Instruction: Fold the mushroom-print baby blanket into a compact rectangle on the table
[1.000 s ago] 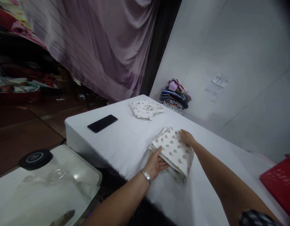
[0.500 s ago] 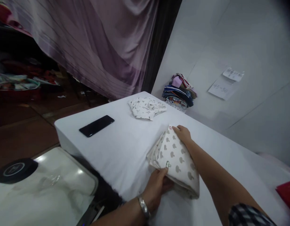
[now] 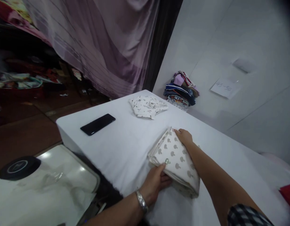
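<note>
A folded white cloth (image 3: 176,157) printed with grey mushroom-like shapes and one green one lies on the white-covered table (image 3: 116,147). My left hand (image 3: 156,179), with a silver bangle at the wrist, grips its near left edge, thumb on top and fingers underneath. At the far right corner my right hand (image 3: 184,137) holds the cloth, thumb and fingers closed on the edge near a small red mark. Beyond it, a white garment (image 3: 147,106) with small dark prints lies loosely folded.
A black phone (image 3: 98,124) rests on the table's left part. Stacked clothes (image 3: 181,89) stand by the wall at the far end. A shiny pale case (image 3: 53,182) with a round black piece (image 3: 19,168) sits at lower left. A purple curtain (image 3: 107,40) hangs behind.
The cloth's layers lie flatter and closer together at the left side. Both hands keep their hold and have shifted only slightly. The view has moved a little.
</note>
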